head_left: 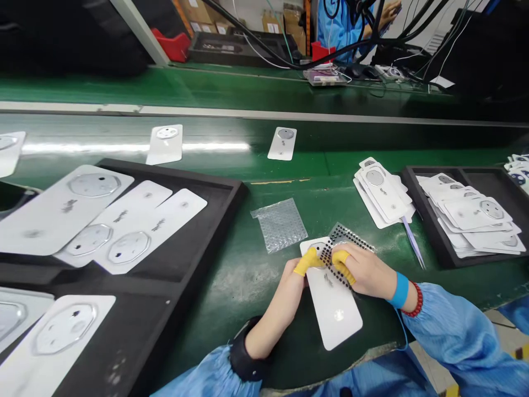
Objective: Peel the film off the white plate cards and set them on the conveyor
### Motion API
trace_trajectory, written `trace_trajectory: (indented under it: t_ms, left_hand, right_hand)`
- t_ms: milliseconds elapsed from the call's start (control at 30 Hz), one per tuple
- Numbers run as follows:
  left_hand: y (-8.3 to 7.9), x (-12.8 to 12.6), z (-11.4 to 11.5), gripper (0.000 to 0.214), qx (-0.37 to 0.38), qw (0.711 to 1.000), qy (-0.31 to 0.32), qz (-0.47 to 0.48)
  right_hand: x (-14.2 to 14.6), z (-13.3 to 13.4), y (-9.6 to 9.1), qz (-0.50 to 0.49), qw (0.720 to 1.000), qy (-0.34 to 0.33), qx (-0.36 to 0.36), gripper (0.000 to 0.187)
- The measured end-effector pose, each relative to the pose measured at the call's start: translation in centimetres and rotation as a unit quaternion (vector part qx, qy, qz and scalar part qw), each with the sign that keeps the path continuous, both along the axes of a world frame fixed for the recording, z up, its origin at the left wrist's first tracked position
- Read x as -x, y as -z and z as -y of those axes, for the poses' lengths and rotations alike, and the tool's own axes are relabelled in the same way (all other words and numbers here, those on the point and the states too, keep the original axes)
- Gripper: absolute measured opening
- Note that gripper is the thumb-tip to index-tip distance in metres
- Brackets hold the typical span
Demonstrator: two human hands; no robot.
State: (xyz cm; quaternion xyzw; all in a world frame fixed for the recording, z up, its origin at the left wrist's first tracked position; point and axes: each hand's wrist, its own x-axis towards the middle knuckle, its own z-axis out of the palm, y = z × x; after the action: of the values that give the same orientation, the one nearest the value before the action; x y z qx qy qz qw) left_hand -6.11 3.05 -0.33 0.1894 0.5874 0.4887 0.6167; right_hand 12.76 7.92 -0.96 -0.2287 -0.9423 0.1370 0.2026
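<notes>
My left hand (296, 274), with yellow finger cots, grips a white phone back cover (335, 315) by its upper left edge. The cover lies tilted above the green bench, its round camera area partly hidden by my fingers. A clear sheet of small black dot stickers (356, 236) lies over the cover's upper right corner. My right hand (367, 271), also in yellow finger cots, is closed on this sheet beside the camera area. Whether a single dot is between its fingertips is too small to tell. A bubble-wrap pouch (281, 225) lies just beyond my left hand.
To the right are a stack of white covers (382, 193), lilac tweezers (413, 242) and a black tray (438, 251) of covers. A large black tray (198, 237) with covers stands at left. Single covers, including one cover (282, 150), lie beyond. Another person (343, 33) is across the bench.
</notes>
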Motion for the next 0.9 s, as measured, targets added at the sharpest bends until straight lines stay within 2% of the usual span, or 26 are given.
trace_trajectory:
  t_ms: [100,167,233,300,367,467,500,533,667,767,900]
  left_hand:
    - [-0.7,1.2,-0.4,0.021,-0.051,0.997,0.0,-0.057]
    - [-1.3,1.6,-0.3,0.04,-0.119,0.984,-0.031,-0.131]
    - [-1.9,1.5,0.1,0.071,-0.198,0.963,-0.054,-0.177]
    - [-2.2,0.9,0.7,0.087,-0.244,0.954,-0.034,-0.169]
    - [-2.2,0.1,1.4,0.076,-0.256,0.953,0.01,-0.16]
    - [-2.0,-0.9,2.3,0.024,-0.281,0.937,0.067,-0.197]
    - [-1.9,-1.0,2.6,0.01,-0.3,0.927,0.077,-0.212]
    - [-1.8,-1.2,2.8,0.005,-0.319,0.916,0.084,-0.226]
    - [-1.6,-1.1,3.2,0.014,-0.363,0.88,0.108,-0.286]
    - [-1.7,-1.1,3.2,0.01,-0.375,0.849,0.119,-0.352]
    - [-2.2,-1.3,2.9,0.01,-0.411,0.812,0.102,-0.403]
  right_hand:
    - [-1.4,-0.7,-0.1,0.034,0.997,0.021,0.071,0.024]
    - [-2.1,-1.1,-0.8,0.014,0.991,0.045,0.127,0.022]
    - [-2.3,-1.2,-1.8,-0.055,0.981,0.074,0.168,0.02]
    - [-1.8,-0.8,-3.1,-0.155,0.965,0.108,0.181,0.018]
    - [-0.6,-0.1,-4.3,-0.243,0.945,0.136,0.172,0.018]
    - [1.4,1.2,-5.2,-0.299,0.933,0.132,0.147,0.019]
    - [1.9,1.5,-5.2,-0.299,0.935,0.128,0.139,0.019]
    - [2.3,1.8,-5.1,-0.296,0.937,0.127,0.133,0.02]
    - [2.7,2.2,-4.7,-0.284,0.94,0.132,0.14,0.022]
    - [2.5,2.2,-4.5,-0.291,0.934,0.134,0.158,0.024]
    - [2.4,2.3,-4.4,-0.308,0.919,0.147,0.196,0.02]
